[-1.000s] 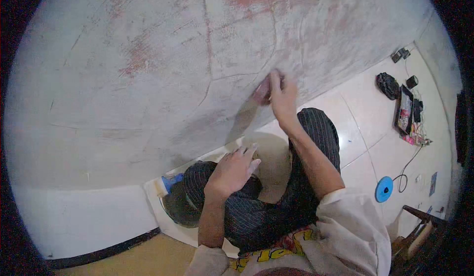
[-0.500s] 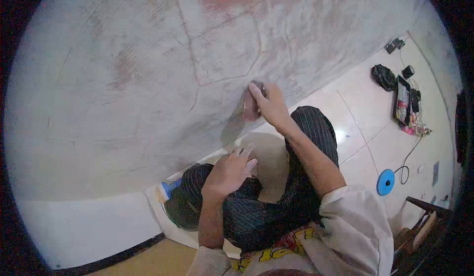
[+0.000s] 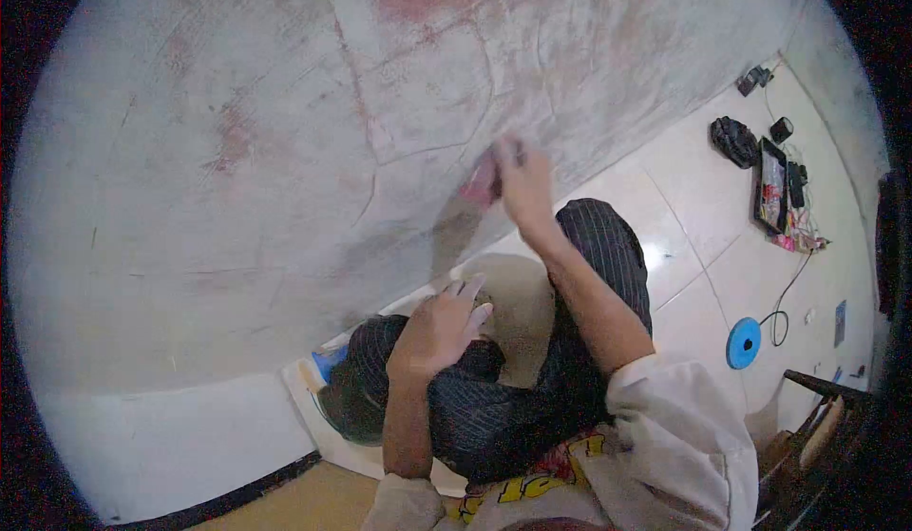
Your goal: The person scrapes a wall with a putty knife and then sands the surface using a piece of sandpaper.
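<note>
A grey, patchy wall (image 3: pixel 266 151) with reddish marks and cracks fills the upper left. My right hand (image 3: pixel 525 184) is closed around a reddish sanding pad (image 3: pixel 482 180), held against the lower part of this wall; motion blurs the fingertips, and the pad's exact kind is hard to make out. Lower down, near my bent knees in dark striped trousers (image 3: pixel 598 246), my left hand (image 3: pixel 444 327) hangs with fingers spread and whitish with dust. Nothing shows in it.
On the tiled floor (image 3: pixel 679 289) to the right lie a black bundle (image 3: pixel 734 142), a black tray (image 3: pixel 771 184) with cables, and a blue disc (image 3: pixel 744 343). Wooden furniture (image 3: pixel 817 436) stands at lower right. Something blue (image 3: pixel 331 362) lies beside my left knee.
My right hand has moved slightly up along the wall with the pad, which is now tilted differently. My left hand stays almost where it was.
</note>
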Motion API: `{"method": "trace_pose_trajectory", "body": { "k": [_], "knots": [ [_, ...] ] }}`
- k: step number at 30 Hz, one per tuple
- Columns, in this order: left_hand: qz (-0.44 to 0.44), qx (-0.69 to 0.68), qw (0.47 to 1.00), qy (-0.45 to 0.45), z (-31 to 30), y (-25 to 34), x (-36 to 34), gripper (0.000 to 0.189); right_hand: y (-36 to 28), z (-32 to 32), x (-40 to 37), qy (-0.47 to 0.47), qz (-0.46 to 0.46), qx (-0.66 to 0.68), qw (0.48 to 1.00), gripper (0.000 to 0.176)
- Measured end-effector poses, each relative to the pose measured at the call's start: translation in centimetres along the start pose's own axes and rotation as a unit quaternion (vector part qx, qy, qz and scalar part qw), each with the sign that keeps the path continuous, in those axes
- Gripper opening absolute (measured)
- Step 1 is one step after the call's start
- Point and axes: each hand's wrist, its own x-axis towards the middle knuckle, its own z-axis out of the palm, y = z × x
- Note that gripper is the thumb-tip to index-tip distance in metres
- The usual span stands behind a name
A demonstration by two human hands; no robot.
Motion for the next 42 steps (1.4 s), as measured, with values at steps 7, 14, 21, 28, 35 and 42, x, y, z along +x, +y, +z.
{"method": "trace_pose_trajectory", "body": {
  "k": [7, 14, 21, 28, 35, 42],
  "knots": [
    [-0.031, 0.002, 0.998, -0.061, -0.1, 0.0, 0.1, 0.048, 1.2, 0.0, 1.2, 0.147, -0.01, -0.001, 0.989, 0.033],
    [-0.003, -0.002, 1.0, -0.015, -0.1, -0.1, 0.3, 0.047, -1.3, -1.3, 1.0, -0.004, 0.104, 0.073, 0.992, 0.038],
    [0.009, -0.02, 1.0, 0.005, 0.1, -0.3, -0.1, 0.046, -0.1, -0.7, 0.8, -0.009, 0.076, 0.005, 0.997, 0.04],
    [-0.03, 0.001, 0.999, -0.037, -0.5, -0.1, -0.5, 0.047, -1.3, -1.1, 1.0, 0.066, 0.023, 0.039, 0.997, 0.036],
    [-0.011, 0.003, 1.0, -0.01, 0.4, -0.6, -0.6, 0.048, -0.2, -1.9, 0.8, 0.07, -0.001, -0.058, 0.996, 0.042],
    [-0.07, 0.004, 0.994, -0.088, -0.9, 0.5, 0.1, 0.048, -2.1, -3.0, 1.5, 0.069, 0.139, 0.104, 0.982, 0.041]
  ]
}}
